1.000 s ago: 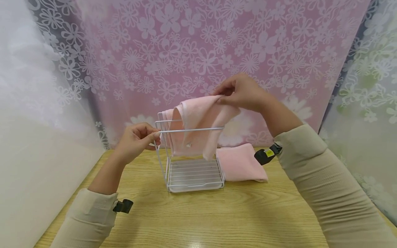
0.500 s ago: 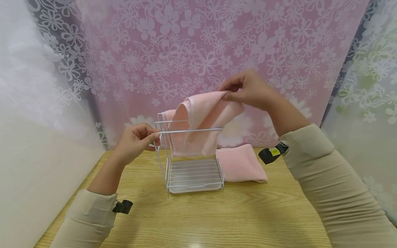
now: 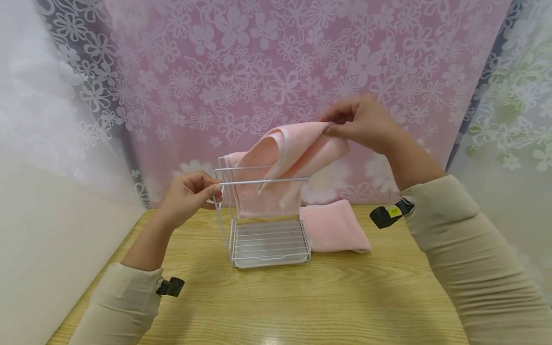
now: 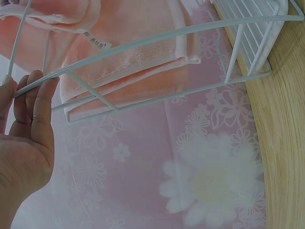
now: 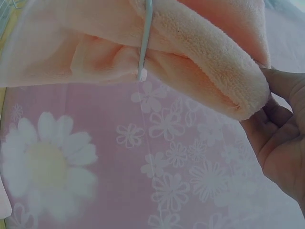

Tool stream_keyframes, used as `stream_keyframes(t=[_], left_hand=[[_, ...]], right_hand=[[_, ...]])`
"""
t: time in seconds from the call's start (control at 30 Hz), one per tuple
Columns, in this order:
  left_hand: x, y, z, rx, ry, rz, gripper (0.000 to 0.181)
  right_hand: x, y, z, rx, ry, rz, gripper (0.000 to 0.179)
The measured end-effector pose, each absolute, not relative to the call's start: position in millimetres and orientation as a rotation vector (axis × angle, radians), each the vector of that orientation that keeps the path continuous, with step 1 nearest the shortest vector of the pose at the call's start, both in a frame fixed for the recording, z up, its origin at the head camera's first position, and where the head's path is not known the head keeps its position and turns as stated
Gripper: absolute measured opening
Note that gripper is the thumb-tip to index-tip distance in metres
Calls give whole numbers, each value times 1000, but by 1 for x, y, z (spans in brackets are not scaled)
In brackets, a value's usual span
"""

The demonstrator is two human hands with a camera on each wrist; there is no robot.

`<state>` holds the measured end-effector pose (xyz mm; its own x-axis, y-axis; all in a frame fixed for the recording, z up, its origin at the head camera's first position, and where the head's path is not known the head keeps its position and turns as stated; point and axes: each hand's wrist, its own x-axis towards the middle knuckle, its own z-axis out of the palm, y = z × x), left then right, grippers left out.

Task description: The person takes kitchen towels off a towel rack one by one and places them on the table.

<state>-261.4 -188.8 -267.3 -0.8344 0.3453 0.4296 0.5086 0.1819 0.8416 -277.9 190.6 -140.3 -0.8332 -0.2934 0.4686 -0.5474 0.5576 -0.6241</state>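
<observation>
A white wire rack (image 3: pixel 284 180) with raised bars and a slatted base stands on the table. At its upper left front corner my left hand (image 3: pixel 186 199) pinches the wire between thumb and fingers; the left wrist view shows the fingertips on the bar. My right hand (image 3: pixel 371 125) pinches a soft pink towel (image 3: pixel 304 146) above the rack's right end. That towel loops up over the bars, its edge curling toward the left. More pink towelling (image 3: pixel 267 203) hangs straight behind the front bar. A small white label (image 4: pixel 100 44) shows on the cloth in the left wrist view.
A folded pink towel (image 3: pixel 334 227) lies on the wooden table (image 3: pixel 302 306), against the rack's right side. Under the slats sits a pale drip tray (image 3: pixel 271 262). Flowered pink curtain (image 3: pixel 172 120) hangs close behind, with pale panels at both sides.
My right hand has moved right and slightly up, drawing the pink towel with it, so its loop stands higher over the bars. My left hand and the rack have stayed put.
</observation>
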Motion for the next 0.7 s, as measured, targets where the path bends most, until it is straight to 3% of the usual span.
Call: stream_keyframes(t=[0.7], left_hand=[[-262, -189, -266, -849, -2302, -1750, 8]], right_hand=[[-279, 226, -155, 624, -2458, 1366, 23]])
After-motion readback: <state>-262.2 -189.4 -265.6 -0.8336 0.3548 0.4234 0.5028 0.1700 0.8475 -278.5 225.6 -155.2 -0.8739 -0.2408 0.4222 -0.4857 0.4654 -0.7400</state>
